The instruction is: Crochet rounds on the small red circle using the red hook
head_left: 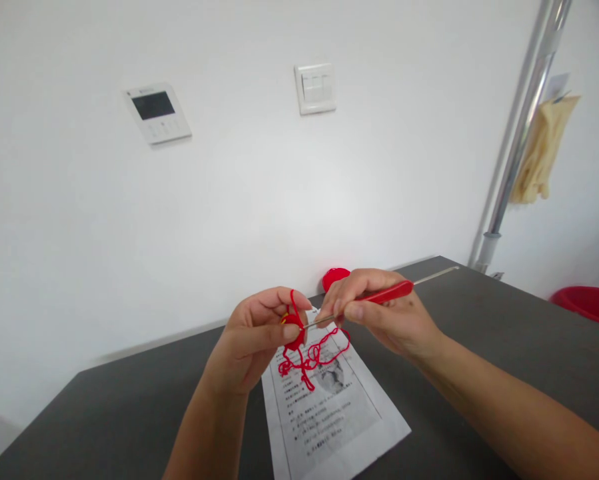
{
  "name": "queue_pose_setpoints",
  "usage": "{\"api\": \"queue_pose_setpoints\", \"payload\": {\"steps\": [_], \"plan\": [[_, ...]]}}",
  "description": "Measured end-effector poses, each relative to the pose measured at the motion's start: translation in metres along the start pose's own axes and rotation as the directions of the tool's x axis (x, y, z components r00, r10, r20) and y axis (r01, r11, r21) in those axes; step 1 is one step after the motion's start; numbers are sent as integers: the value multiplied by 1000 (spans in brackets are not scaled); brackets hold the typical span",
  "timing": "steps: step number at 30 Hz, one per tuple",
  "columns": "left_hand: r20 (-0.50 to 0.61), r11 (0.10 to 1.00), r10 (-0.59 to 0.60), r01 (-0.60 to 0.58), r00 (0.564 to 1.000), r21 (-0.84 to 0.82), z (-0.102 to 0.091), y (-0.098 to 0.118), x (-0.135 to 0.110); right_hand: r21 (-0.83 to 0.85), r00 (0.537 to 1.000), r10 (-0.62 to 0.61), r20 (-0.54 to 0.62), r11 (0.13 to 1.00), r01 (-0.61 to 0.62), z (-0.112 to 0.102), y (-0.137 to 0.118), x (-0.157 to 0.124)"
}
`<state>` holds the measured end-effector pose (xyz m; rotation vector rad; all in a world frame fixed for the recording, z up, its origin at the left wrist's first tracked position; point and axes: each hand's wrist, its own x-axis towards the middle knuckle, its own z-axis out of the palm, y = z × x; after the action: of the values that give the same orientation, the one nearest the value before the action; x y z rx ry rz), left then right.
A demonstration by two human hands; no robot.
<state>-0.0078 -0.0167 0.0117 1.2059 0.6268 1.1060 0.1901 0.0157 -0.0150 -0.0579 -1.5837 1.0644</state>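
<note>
At lower centre, above a printed sheet, the left hand pinches a small red crochet piece; the right hand grips a red-handled hook, tip at the piece. Mid-stitch, I'd judge; catching the loose yarn wants steady tension.

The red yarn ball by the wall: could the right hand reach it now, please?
Probably yes: the red yarn ball lies just behind the right hand, nothing between, though that hand holds the crochet hook.
</note>
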Motion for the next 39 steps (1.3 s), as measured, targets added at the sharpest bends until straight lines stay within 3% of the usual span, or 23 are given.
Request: {"api": "queue_pose_setpoints", "payload": {"steps": [3,5,7,8,10,12,18,21,24,29,32,36,39], "plan": [[-78,998,68,-67,995,20,1,-2,0,-242,961,-266,71,930,275,2,1,0],[-126,994,105,-100,987,43,2,-3,-1,-430,875,-429,225,762,485,2,0,1],[-159,990,131,-120,979,78,4,-3,-3,-535,805,-480,349,603,591,0,-1,2],[-168,988,138,-123,976,95,6,-3,-4,-562,792,-480,378,560,608,-1,-1,2],[-179,986,132,-111,975,123,10,-3,-7,-587,793,-467,392,537,606,-2,-1,3],[-201,986,119,-93,972,135,14,-3,-8,-578,810,-447,380,569,585,-3,0,3],[-286,970,201,-150,937,190,18,-5,-6,-426,933,-337,123,832,357,-1,-1,3],[-285,965,229,-179,931,190,18,-5,-6,-333,952,-295,85,892,306,-1,1,2],[-277,970,219,-177,935,169,19,-4,-7,-417,922,-357,152,822,388,-2,3,3],[-245,984,169,-149,955,96,20,-2,-9,-584,760,-505,408,495,643,-7,3,5],[-215,993,114,-105,970,55,21,-2,-7,-648,720,-499,482,350,676,-10,1,6],[-186,996,82,-75,979,43,21,-3,-5,-658,719,-506,477,337,674,-11,-1,5],[-201,994,93,-78,975,78,21,-1,-5,-625,761,-514,395,457,633,-8,0,3]]}}
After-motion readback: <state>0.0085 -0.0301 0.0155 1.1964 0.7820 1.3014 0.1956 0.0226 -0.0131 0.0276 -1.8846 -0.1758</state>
